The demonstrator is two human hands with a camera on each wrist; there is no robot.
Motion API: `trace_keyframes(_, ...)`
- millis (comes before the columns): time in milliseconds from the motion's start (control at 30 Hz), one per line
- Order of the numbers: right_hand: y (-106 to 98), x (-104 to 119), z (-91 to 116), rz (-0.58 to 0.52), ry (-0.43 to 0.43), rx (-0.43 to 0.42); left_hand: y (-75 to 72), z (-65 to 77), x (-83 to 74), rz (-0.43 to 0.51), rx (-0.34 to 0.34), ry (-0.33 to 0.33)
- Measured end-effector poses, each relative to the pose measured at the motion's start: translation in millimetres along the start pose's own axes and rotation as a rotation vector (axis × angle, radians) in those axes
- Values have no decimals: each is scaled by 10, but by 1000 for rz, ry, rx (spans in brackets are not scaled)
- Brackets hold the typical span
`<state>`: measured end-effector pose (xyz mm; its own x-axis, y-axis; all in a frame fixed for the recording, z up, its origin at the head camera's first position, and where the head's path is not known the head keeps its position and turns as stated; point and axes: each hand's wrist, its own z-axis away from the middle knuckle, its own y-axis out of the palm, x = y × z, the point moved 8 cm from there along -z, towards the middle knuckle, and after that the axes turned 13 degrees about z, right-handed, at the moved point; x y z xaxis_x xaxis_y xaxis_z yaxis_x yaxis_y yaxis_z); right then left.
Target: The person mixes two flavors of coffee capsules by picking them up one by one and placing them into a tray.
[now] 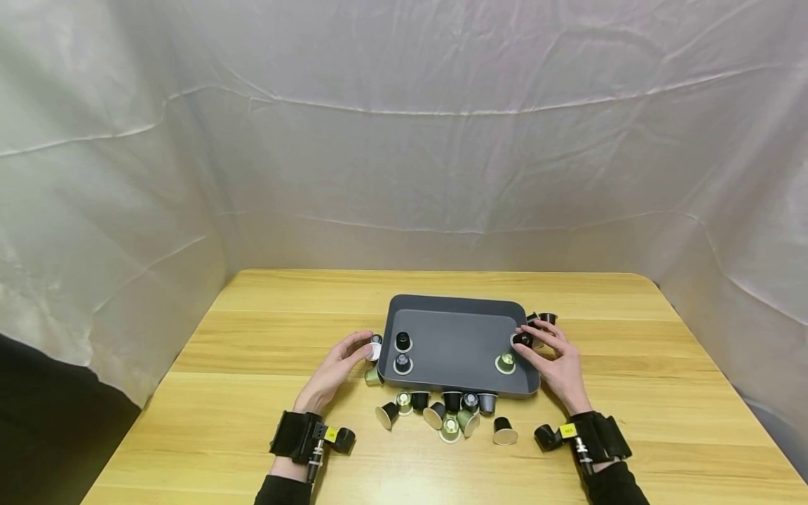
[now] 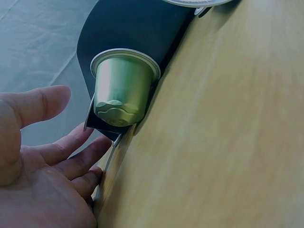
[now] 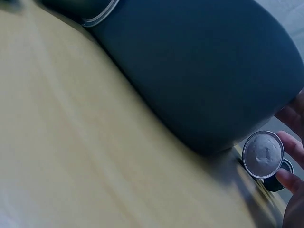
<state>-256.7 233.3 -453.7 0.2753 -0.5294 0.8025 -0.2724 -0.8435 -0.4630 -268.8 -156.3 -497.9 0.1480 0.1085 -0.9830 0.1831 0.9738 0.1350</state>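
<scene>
A grey tray (image 1: 454, 347) stands on the table with coffee capsules at both its ends, including a black capsule (image 1: 402, 341) and a light green capsule (image 1: 506, 362). At its left side is my left hand (image 1: 334, 369), fingertips close to a pale-lidded capsule (image 1: 374, 351). In the left wrist view the thumb (image 2: 54, 102) stands apart from the fingers, near a green capsule (image 2: 121, 90) against the tray. Over the right end, my right hand (image 1: 558, 361) pinches a black capsule (image 1: 522, 339) between thumb and fingers. The tray wall (image 3: 199, 71) partly hides its fingers in the right wrist view.
Several loose capsules lie in front of the tray, among them a tipped black capsule (image 1: 503, 431) on the wooden table (image 1: 404, 463). More capsules, one black (image 1: 548, 318), stand beyond the tray's right side. A pale curtain (image 1: 442, 175) surrounds the table.
</scene>
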Motion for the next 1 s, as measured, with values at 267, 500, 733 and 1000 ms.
trace_keyframes(267,-3,40,-4,17,-10,10,0,-9,-6,-5,-8,3)
trace_keyframes(500,60,-176,-22,-16,-50,7,3,2,-16,-6,-1,2)
trace_keyframes(733,88,-310,-35,-89,-67,7,3,3,-8,-6,4,0)
trace_keyframes(1000,-9,-311,-26,-133,-34,-111,17,34,-16,-12,38,-2)
